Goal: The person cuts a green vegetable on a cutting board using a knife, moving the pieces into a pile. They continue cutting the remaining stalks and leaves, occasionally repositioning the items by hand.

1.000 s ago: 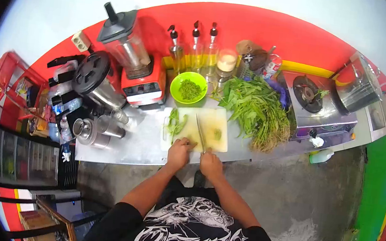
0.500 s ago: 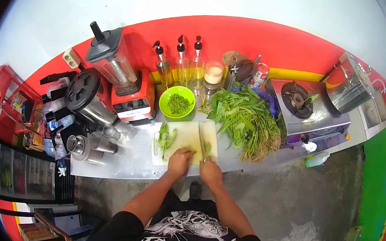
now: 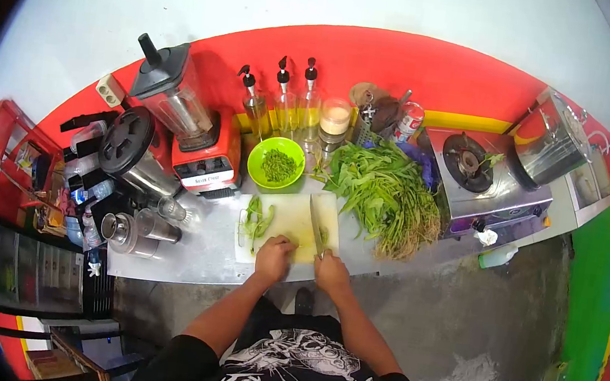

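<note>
Hands: left hand rests with fingers curled on the near edge of the cutting board, and I cannot tell whether it pins any greens; right hand, just beside it, is clamped round the handle of the knife.
Left of board: steel jug and small steel cups, then a red blender nearer the board.
On board: loose leaves along its left edge, well clear of the blade.
Behind board: green bowl of chopped greens, with three pour bottles beyond it.
Right of board: heap of leafy stalks against the board's right edge; past it a gas stove and a steel pot.
Knife: lies on the board's right half, long axis near to far, tip pointing away from the person toward the bowl.
Surface: steel tabletop; red wall band behind, grey concrete floor below.
</note>
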A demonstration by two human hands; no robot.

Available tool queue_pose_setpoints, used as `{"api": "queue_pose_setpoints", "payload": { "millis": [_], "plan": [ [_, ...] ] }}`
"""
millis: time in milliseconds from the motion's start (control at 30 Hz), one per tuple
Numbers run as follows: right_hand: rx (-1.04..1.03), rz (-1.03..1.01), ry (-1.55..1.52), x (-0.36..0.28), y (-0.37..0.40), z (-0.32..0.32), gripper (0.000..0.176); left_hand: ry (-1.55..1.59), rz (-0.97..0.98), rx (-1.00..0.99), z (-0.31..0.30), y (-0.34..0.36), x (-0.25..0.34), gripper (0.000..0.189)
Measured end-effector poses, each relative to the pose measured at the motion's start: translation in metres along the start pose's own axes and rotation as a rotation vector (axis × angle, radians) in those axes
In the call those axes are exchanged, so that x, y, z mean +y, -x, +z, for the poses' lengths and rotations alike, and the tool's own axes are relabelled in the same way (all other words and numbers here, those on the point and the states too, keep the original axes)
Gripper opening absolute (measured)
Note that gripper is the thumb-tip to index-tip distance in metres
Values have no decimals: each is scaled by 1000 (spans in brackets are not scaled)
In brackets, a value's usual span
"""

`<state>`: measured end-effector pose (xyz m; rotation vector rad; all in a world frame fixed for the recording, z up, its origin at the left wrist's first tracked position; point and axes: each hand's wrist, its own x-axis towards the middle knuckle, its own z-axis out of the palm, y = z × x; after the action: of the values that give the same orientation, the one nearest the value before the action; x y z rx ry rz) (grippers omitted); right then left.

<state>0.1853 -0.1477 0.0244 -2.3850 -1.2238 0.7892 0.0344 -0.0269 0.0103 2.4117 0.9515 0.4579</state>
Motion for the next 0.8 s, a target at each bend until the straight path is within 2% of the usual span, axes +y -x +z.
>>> {"api": "queue_pose_setpoints", "payload": {
  "millis": [100,233,400,500,600,733,800],
  "plan": [
    [38,73,-41,0,-4,6,42,-14,2,-5,7,-1,-8,30],
    [33,67,-9,5,-14,12,38,-12,-20,-5,8,2,-8,33],
    [-35,106,12,1,-19,2,42,-33,21,-18,7,0,-11,35],
    [32,101,-9,1,-20,6,42,-32,8,-15,6,-2,-9,35],
    [-1,147,-15,-4,-21,4,43,-23,16,-32,1,-2,-5,37],
    [-3,127,-1,-3,-14,1,43,-23,-1,-43,5,1,-10,39],
    [-2,115,-21,-5,-13,-1,42,-101,59,-48,4,1,-12,44]
  ]
}}
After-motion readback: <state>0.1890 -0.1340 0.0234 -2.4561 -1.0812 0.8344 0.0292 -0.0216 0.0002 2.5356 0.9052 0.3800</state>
